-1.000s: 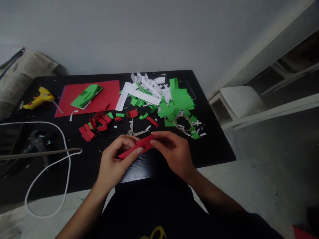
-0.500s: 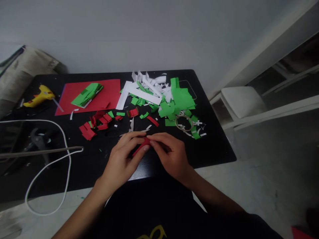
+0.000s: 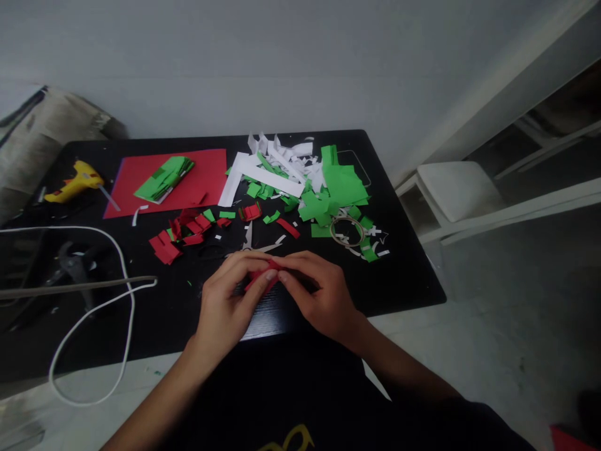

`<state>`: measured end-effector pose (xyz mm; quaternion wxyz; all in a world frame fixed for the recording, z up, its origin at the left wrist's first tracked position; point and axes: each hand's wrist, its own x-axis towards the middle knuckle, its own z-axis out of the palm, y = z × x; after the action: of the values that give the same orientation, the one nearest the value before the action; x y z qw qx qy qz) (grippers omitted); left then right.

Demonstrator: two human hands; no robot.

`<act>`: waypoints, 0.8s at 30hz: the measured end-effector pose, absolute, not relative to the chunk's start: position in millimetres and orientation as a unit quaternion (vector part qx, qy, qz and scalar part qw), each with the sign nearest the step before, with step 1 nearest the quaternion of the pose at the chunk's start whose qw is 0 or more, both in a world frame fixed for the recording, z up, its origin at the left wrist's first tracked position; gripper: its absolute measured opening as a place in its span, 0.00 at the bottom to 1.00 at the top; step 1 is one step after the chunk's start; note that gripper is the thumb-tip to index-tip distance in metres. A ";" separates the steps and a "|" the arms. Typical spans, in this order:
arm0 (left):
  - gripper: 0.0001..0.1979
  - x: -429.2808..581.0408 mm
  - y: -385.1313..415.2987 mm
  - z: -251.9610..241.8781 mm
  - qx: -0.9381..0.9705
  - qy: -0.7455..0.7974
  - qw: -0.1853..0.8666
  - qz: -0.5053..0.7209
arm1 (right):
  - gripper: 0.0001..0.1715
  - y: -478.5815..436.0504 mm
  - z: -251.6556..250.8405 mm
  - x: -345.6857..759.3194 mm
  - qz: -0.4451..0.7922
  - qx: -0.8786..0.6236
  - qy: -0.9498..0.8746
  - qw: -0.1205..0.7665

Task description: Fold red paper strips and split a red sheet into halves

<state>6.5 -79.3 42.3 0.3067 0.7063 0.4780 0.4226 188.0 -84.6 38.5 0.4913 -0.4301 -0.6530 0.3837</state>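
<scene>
Between my two hands, near the front edge of the black table, is a piece of red paper (image 3: 263,280), partly hidden by the fingers. My left hand (image 3: 231,294) pinches it from the left, thumb on the near side and fingers over the far side. My right hand (image 3: 321,289) grips its right end between thumb and forefinger, with the two hands' fingertips touching or nearly so. Just beyond the fingers lie scissors (image 3: 248,237) with their blades apart. Small folded red paper pieces (image 3: 191,229) and a red-and-green folded piece (image 3: 250,213) rest farther back.
A green and white paper heap (image 3: 328,188) covers the back right, with a tape ring (image 3: 346,232) at its near side. At left are a red sheet (image 3: 126,188) under a green paper stack (image 3: 165,178), a yellow glue gun (image 3: 77,181), and a white cable (image 3: 126,313).
My fingers have shifted slightly on the red paper, and more of its face shows between the thumbs. The scissors' blades are less covered by my left hand.
</scene>
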 end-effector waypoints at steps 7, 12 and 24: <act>0.04 6.7 -81.4 39.9 0.656 0.497 0.351 0.445 | 0.19 -84.5 36.8 189.4 0.404 -0.424 -0.656 0.475; 0.04 7.5 -83.6 40.2 0.633 0.497 0.389 0.448 | 0.17 -83.7 35.6 190.3 0.399 -0.421 -0.661 0.475; 0.06 14.4 -85.0 34.7 0.563 0.518 0.401 0.504 | 0.14 -85.9 37.6 189.7 0.423 -0.425 -0.637 0.484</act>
<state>14.4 -85.0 34.7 0.4006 0.5633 0.5178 0.5041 189.7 -85.9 37.6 0.4842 -0.4248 -0.6370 0.4234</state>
